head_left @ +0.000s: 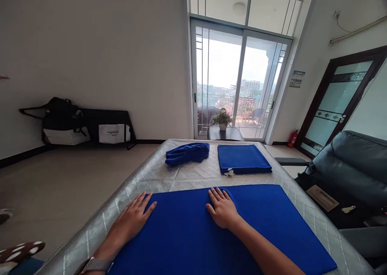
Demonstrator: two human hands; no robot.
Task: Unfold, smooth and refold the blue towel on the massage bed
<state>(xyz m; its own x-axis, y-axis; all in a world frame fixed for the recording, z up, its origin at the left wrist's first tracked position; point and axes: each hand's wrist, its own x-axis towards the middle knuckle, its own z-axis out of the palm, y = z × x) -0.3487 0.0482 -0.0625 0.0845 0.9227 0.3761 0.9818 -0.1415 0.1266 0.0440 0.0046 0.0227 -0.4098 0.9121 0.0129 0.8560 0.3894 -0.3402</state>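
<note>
A blue cloth (187, 230) lies spread flat on a table with a silvery quilted cover (305, 210). My left hand (133, 214) rests flat at the cloth's far left corner, fingers stretched out. Near the middle of the far edge, my right hand (222, 208) presses flat on the cloth, its fingers slightly spread. Beyond them sits a neat stack of folded blue cloth (243, 158) with a white tag showing at its near edge. To its left is a loosely bunched blue cloth (187, 153). The near edge of the spread cloth runs out of view.
Past the table's far end, a potted plant (223, 119) stands on a dark chair (225, 134) before sliding glass doors. A dark leather sofa (353, 158) is at the right. Black bags (63, 117) lean by the left wall. A patterned piece of fabric (22, 251) shows at lower left.
</note>
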